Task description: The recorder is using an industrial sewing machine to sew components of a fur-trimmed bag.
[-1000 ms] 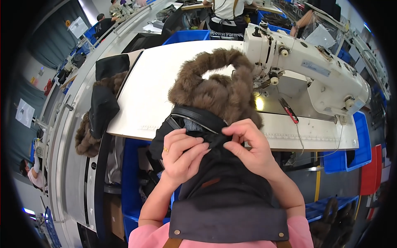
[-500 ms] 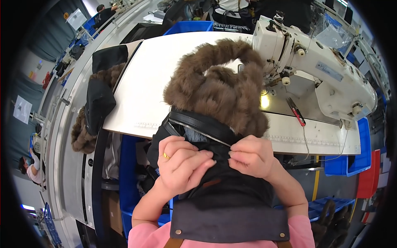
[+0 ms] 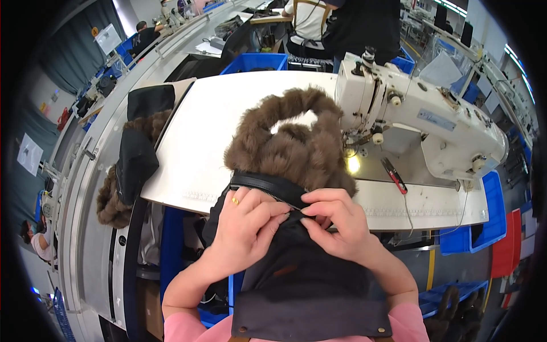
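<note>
fur bag (image 3: 288, 157) points lengthwise forward, looped handle (image 3: 299, 101) farthest; both hands (image 3: 245, 228) (image 3: 341, 223) pinch black fabric (image 3: 292, 236) beside its zipper (image 3: 285, 201).

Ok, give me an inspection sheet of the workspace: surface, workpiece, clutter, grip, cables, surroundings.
Surface: smooth white sewing table, bearing a white metal sewing machine with its lamp lit.
Workpiece: brown furry looped piece, joined to black fabric with a metal-toothed zip.
Clutter: red-handled snips by the machine; black-and-brown furry pieces left of the table.
Grip: left grip pinches the fabric at the zip; right grip touches it alongside, hold partly hidden.
Cables: thin pale cord near the snips.
Surroundings: blue plastic bin and red bin rightward; white-topped co-worker beyond.
</note>
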Motion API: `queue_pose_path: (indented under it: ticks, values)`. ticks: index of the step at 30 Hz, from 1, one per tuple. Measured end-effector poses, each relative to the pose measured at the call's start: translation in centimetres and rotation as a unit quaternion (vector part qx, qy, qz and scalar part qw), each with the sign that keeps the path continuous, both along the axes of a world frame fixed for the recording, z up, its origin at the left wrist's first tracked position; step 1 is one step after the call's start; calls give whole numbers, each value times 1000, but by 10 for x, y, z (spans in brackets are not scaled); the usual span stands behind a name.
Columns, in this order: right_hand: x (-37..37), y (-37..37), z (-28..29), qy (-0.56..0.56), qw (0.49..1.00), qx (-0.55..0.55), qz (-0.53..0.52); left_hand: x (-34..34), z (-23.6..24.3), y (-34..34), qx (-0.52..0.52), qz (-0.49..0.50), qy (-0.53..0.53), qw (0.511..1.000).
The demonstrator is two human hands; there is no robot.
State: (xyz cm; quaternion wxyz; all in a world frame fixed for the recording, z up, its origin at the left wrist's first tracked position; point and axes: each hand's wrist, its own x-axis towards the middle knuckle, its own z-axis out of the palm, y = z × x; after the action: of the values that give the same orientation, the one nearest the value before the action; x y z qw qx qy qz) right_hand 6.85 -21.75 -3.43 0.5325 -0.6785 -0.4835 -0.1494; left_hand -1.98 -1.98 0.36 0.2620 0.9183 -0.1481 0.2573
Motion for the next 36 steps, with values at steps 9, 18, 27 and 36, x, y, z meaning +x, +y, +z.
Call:
queue_pose_path:
  ticks: [9,18,27,36]
  values:
    - [-22,11,-4,-258,962,-49,-70,2,-10,2,-13,-10,-92,996]
    - [-10,-5,3,-283,943,-169,40,20,6,8,-549,-89,273,785]
    - [14,-18,45,193,973,-97,80,22,-4,-14,-201,-49,34,978]
    - [63,-5,80,262,825,-412,283,11,-14,-31,-106,-33,-117,987]
